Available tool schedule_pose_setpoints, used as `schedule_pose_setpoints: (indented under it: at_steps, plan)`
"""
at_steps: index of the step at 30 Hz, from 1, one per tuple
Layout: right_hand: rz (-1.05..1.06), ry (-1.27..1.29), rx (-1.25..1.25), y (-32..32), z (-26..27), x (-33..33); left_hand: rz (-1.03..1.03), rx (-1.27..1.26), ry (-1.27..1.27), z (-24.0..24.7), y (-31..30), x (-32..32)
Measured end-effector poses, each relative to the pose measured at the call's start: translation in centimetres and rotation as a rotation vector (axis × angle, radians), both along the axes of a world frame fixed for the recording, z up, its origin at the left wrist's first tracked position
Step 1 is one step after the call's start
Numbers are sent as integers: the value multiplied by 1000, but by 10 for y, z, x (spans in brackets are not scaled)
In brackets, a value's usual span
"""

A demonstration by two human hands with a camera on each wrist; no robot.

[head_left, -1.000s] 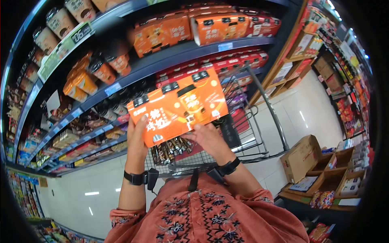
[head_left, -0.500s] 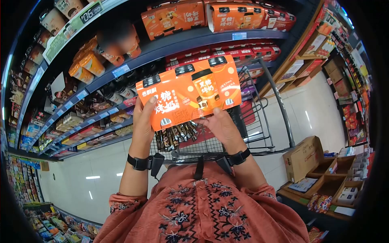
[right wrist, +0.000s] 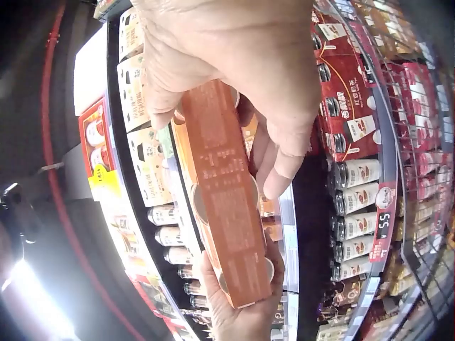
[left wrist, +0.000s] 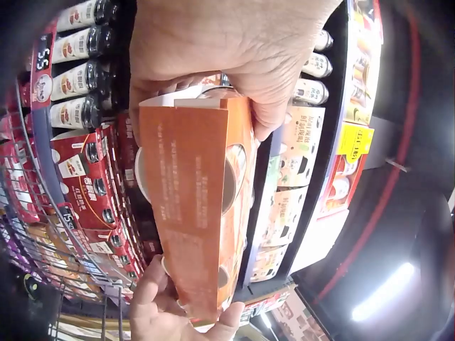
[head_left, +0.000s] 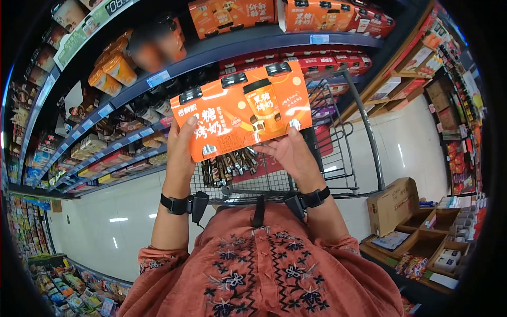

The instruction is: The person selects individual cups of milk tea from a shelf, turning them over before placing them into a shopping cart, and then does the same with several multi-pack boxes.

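An orange multi-cup drink carton with three black lids along its top edge is held up in front of the body, printed front toward the head camera. The left hand grips its left end, thumb on the front and fingers behind. At the lower right edge, the right hand holds it with the thumb on the front and fingers underneath. Both wrist views look along the carton's narrow orange side, with cup walls bulging through cutouts. Below the carton, dark slim packets lie in the shopping cart.
Shelves ahead carry similar orange cartons, red cartons and loose orange cups. The cart's handle bar rises at the right. A cardboard box stands on a wooden divided display at the lower right.
The carton first shifted right and up in the head view, then slightly left and up, with both hands keeping their hold. The shelves have shifted right and upward in view.
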State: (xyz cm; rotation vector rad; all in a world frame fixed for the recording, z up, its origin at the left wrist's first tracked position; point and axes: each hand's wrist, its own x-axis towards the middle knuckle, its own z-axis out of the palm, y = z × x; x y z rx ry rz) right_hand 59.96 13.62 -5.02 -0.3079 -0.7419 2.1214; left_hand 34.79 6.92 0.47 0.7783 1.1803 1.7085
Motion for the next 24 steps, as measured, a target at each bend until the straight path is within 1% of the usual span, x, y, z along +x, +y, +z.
schedule_pose_setpoints:
  at_steps: [7,16,24]
  plan:
    - [-34,-31,-40,2,13,-9,11,2,-57,11,3,7]
    - [-95,-47,-33,6,22,-14,-9,-13,-66,10,6,4]
    - [-119,-58,-29,10,27,-18,-19,-3,-22,7,7,-3]
